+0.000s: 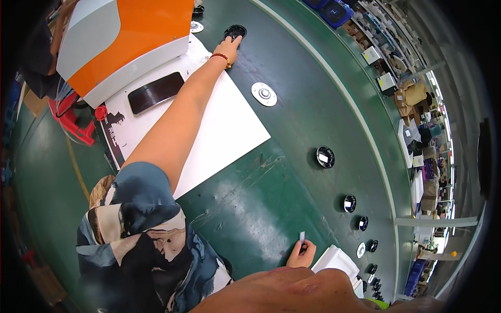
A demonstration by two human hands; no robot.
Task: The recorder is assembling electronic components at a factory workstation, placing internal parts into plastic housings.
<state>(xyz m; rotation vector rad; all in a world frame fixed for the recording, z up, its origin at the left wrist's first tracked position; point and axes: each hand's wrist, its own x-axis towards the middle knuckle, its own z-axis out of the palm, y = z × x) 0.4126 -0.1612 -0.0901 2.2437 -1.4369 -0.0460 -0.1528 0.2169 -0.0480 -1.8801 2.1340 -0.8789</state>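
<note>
touching black dish [238, 31] with bent fingers [237, 40] of left hand [228, 49], cannot tell if gripping; pinching small grey piece [302, 237] between closed fingers of right hand [301, 255].

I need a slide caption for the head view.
Left hand on black round part, right hand holding small grey piece.

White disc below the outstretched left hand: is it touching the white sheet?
Apart. The head view shows a strip of green surface between the white disc and the white sheet.
</note>
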